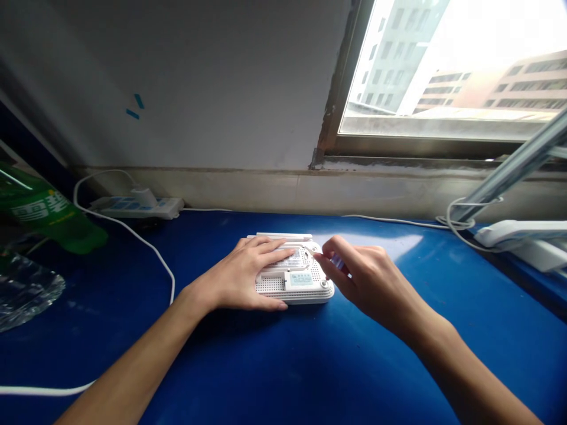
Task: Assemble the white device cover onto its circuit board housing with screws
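A white router [274, 285] lies on the blue table with its underside, vent holes and printed labels facing up. My left hand [243, 268] rests flat on its left part, fingers spread over the top and the thumb along the near edge. At the router's right side, my right hand [354, 265] is closed in a pinch. A thin pale tip shows at its fingertips, over the router's upper right part. Something translucent and purplish [339, 262] shows behind the fingers; most of it is hidden, so I cannot tell its kind.
A green bottle [48, 206] and a clear plastic container [26, 289] stand at the left. Behind them a power strip [163, 208] holds a plug with a white cable [150, 247]. At the right are a metal bar [500, 168] and a white device [527, 233]. Wall and window close off the back.
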The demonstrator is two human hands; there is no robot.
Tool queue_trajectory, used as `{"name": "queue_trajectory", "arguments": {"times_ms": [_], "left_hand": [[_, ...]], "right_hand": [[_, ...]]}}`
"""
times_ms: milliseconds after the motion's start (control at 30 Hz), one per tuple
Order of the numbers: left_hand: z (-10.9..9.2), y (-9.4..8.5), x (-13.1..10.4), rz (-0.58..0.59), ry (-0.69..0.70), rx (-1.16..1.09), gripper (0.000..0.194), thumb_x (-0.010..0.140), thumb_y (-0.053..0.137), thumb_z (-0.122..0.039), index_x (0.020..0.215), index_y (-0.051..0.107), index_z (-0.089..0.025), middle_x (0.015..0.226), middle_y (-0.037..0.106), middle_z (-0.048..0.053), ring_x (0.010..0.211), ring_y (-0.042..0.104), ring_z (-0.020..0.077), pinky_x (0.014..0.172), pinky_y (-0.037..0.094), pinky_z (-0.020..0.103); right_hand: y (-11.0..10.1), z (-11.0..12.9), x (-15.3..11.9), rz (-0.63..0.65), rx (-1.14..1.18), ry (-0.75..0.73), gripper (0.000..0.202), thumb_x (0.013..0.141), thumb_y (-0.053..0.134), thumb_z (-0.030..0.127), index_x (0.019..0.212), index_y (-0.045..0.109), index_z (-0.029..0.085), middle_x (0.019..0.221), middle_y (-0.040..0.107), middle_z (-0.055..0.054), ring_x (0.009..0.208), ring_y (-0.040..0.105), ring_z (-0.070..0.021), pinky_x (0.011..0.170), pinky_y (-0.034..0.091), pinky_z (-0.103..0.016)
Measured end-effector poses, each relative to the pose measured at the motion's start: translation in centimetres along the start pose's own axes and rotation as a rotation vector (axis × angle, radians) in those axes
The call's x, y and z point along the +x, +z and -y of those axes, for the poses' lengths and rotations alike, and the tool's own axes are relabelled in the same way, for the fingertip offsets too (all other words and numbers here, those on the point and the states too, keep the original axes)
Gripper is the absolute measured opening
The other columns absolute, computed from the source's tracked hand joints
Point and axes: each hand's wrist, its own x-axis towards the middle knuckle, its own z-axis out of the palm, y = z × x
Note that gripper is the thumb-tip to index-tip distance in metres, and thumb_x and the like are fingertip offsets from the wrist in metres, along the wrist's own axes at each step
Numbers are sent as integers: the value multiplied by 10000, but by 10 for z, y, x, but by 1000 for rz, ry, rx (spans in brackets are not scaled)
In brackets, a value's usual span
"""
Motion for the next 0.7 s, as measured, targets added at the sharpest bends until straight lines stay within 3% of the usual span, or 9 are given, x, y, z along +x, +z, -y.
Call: {"name": "queue_trajectory", "arguments": {"times_ms": [133,200,333,467,533,600,700], "left_hand": [[0,0,1,0,-1,1,968,765,784,-706,1594,413,-374,1675,375,66,1546,283,383,1235,222,606],[-1,0,1,0,0,1,965,768,781,-706,1594,414,-370,1674,377,67,1544,288,381,1234,228,603],[0,1,1,-2,3,-4,965,763,780,-716,1591,421,-375,1671,384,67,1542,290,390,1233,228,605],[1,1,2,4,0,-9,965,768,778,-715,1595,407,-387,1678,370,54,1545,288,379,1240,214,602],[1,1,2,14,0,-10,967,771,775,-717,1599,401,-384,1679,367,56,1543,292,378,1239,210,606],[1,0,2,20,2,-14,975,766,770,-731,1598,404,-378,1679,368,59,1542,295,382,1238,212,605],[0,-1,3,27,4,-16,990,759,767,-743,1600,405,-367,1682,361,56,1539,303,380,1241,217,594]], "right_hand": [[-12,-1,-2,189,166,72,231,1109,402,342,1289,485,222,892,713,-46,644,626,-169,573,421,-266],[-16,0,-2,235,190,88,269,1102,395,329,1348,462,242,967,717,-60,714,652,-179,590,441,-264],[-17,3,0,183,129,67,243,1050,453,278,1257,567,222,859,711,-47,660,637,-185,563,410,-268],[-11,1,4,34,-93,63,312,1054,517,449,988,671,187,677,690,-39,518,593,-189,525,340,-296],[-9,-1,6,35,-129,54,350,1066,508,478,951,681,196,649,686,-30,503,595,-188,530,333,-297],[-9,-2,6,104,-54,48,276,1088,483,422,1088,672,220,750,726,-29,584,644,-189,565,369,-287],[-14,-2,5,200,99,73,272,1109,432,355,1348,533,273,978,742,-34,752,681,-177,638,430,-267]]}}
